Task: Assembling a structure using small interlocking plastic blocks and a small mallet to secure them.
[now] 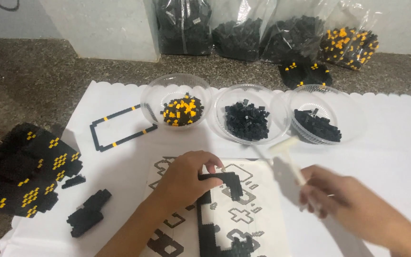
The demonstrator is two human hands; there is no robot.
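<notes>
Counter (pixel 48 71): speckled grey stone, rough-looking, partly under a white sheet (pixel 396 143) with a scalloped edge.
Bags (pixel 262 28): clear crinkled plastic against the wall, full of small black blocks; the rightmost holds black and yellow ones.
Block wall (pixel 24 171): a bumpy black slab with yellow diamond patches, lying at the left edge of the sheet.
Pattern page (pixel 258 214): flat white paper printed with grey cross and block shapes, under both hands.
Bowls (pixel 248 116): three round clear plastic ones in a row; left holds black and yellow blocks, the other two black.
Frame (pixel 120 126): a thin black rectangular outline with yellow spots, flat on the sheet.
Left hand (pixel 186 178): fingers curled and pinched on the top corner of a black block strip (pixel 224 183), an angular line lying on the page.
Right hand (pixel 329 192): blurred, fingers clenched around the handle of a pale plastic T-shaped tool (pixel 286 154), raised above the page.
</notes>
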